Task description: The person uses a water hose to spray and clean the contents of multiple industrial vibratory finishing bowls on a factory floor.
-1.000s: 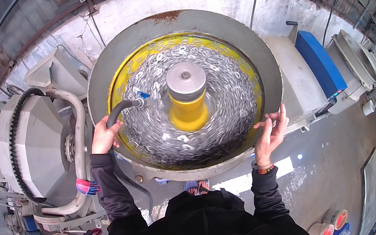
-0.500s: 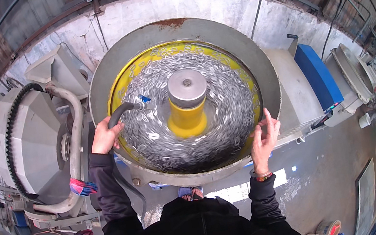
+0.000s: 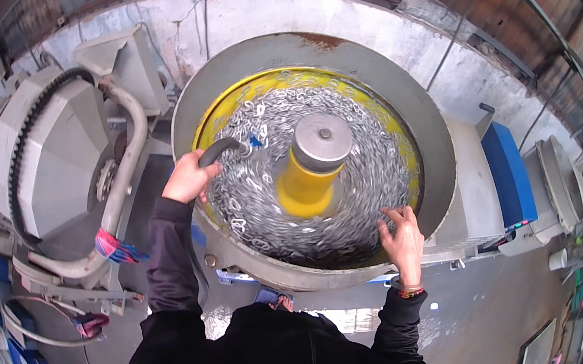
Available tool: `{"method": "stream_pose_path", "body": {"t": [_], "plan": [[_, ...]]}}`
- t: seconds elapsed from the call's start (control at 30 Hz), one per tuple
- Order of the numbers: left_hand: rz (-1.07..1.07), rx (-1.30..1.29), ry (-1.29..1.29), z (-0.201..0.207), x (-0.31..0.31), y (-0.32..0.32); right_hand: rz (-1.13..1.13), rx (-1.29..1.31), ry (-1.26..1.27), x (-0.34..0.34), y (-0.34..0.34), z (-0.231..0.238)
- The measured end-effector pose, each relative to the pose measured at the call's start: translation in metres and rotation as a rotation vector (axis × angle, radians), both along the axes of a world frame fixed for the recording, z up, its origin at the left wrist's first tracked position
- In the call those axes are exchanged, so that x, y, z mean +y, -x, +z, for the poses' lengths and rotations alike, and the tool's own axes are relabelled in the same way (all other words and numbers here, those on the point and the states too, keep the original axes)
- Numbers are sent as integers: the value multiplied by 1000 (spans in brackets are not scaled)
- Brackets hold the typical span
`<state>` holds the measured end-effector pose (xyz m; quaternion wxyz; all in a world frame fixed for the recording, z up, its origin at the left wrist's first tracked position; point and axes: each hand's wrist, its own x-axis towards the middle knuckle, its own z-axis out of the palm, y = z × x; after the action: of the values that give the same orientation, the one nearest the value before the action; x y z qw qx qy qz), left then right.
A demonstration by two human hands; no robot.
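Observation:
My left hand [image 3: 191, 178] is closed round a dark hose [image 3: 221, 147] at the left rim of a big round tumbling bowl [image 3: 430, 139]. The hose's end, with a blue valve handle [image 3: 254, 140], hangs over a mass of small silvery metal links [image 3: 374, 203]. Motion blur smears many of these links around the yellow centre post [image 3: 304, 188] with its round metal cap [image 3: 323, 139]. My right hand [image 3: 403, 242] is at the near right edge of the bowl, fingers apart and reaching in over the links. It holds nothing that I can see; whether the fingertips touch the links I cannot tell.
Left of the bowl stands a grey many-sided drum machine [image 3: 55, 164] with a toothed ring and a bent pipe [image 3: 130, 183]. A machine part with a blue panel [image 3: 508, 176] adjoins the bowl's right side. A pale wall [image 3: 251, 15] rises behind it.
My right hand has moved from the bowl's right rim inward over the links. My left hand still grips the hose. The whole view has shifted and tilted.

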<state>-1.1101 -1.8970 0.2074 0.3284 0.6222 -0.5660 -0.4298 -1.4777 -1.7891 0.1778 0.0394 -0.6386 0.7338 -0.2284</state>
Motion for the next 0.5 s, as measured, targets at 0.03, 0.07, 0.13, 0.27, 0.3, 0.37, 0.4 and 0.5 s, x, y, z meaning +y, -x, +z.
{"method": "stream_pose_path", "body": {"t": [0.03, 0.07, 0.13, 0.27, 0.3, 0.37, 0.4, 0.5], "plan": [[-14, 8, -3, 0, -1, 0, 4, -3, -34, -1, 1, 0], [-5, 7, 4, -2, -1, -1, 14, -2, -26, -1, 1, 0], [-12, -9, 11, -1, 0, 1, 25, 6, -32, -1, 2, 0], [0, 6, 2, -6, -2, 0, 7, -13, -38, 0, -1, 4], [-8, 23, 2, -6, -3, -1, 9, -28, -27, 0, 0, 3], [-10, 16, 6, -5, -1, -2, 5, -42, -33, -1, -1, 3], [-10, 16, -1, -5, -1, -3, 7, -37, -33, -1, -2, 3], [-15, 14, -10, -2, -1, -1, 10, -24, -31, -1, -1, 2]]}}
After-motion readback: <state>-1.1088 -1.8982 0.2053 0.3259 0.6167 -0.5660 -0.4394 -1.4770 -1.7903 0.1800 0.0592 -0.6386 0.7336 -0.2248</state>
